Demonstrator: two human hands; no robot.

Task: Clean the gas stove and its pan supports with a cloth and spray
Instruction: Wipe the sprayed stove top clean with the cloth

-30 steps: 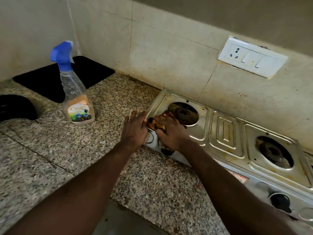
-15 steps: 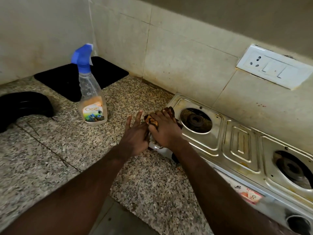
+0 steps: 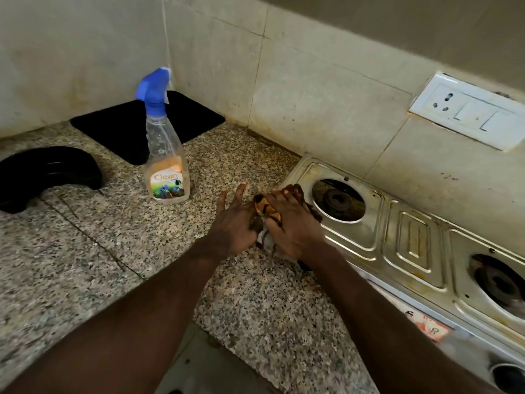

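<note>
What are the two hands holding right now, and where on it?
The right hand presses a bunched brown-and-orange patterned cloth onto the steel gas stove's left front corner, palm on top. The left hand, fingers spread, touches the cloth's left edge; no clear grip shows.

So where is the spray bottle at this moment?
The spray bottle stands upright on the granite counter, left of the stove and beyond the left hand, touched by neither hand, just before the black mat.
</note>
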